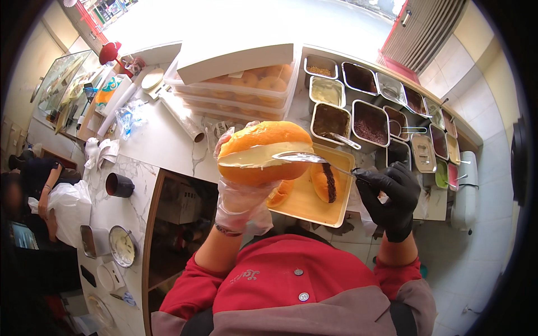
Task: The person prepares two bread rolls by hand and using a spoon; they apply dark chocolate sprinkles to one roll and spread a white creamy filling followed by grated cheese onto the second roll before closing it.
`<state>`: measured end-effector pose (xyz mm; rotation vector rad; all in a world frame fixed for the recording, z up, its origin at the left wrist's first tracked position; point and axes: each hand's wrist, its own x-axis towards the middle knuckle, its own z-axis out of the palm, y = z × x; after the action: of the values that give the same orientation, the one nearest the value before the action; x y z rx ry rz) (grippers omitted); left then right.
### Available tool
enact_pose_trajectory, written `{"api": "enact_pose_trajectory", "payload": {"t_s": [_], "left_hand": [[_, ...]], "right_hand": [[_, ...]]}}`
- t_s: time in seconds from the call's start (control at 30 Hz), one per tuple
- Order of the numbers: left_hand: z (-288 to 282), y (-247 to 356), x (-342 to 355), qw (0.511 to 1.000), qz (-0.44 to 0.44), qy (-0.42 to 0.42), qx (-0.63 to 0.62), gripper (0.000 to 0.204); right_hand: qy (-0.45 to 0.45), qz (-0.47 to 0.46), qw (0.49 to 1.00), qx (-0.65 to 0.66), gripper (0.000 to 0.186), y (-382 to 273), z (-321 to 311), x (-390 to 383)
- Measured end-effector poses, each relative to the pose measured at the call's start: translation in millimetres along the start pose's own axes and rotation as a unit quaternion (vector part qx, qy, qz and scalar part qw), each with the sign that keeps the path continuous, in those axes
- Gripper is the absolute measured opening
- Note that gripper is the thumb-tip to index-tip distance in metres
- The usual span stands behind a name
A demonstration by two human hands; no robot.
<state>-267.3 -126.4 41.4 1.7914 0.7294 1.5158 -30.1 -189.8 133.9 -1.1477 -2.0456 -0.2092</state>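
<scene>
We have a marbled counter (131, 154) before us and a yellow tray (302, 201) bearing two buns (321, 182). Above the tray's left side we hold up a large cream-filled bun (266, 134), the clear-gloved fingers of our left hand (241, 199) wrapped around it. Our black-gloved right hand (392, 193) has its fingers clamped on a metal spoon (300, 157), whose bowl lies across the pale cream (244, 157).

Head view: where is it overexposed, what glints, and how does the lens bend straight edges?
In the head view, the bright opening at the top washes out to white; in that view, the metal utensil and cream-filled bun catch highlights; there too, edges of the marble-patterned counter curve near the rim, and the lower left turns dark.
</scene>
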Motion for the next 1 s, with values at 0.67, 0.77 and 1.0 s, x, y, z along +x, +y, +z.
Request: {"api": "enact_pose_trajectory", "payload": {"t_s": [0.67, 0.77, 1.0], "left_hand": [[4, 7, -5, 0.873, -0.149, 0.109, -0.452, 0.102], [11, 11, -3, 0.870, -0.144, 0.133, -0.452, 0.096], [2, 8, -7, 0.868, -0.167, 0.143, -0.445, 0.102]], "right_hand": [[0.022, 0.008, 1.000, -0.015, 0.027, 2, -5, -2], [-0.009, -0.005, 1.000, 0.008, 0.026, 1, -4, 2], [0.017, 0.008, 1.000, -0.009, 0.024, 6, -7, -2]]}}
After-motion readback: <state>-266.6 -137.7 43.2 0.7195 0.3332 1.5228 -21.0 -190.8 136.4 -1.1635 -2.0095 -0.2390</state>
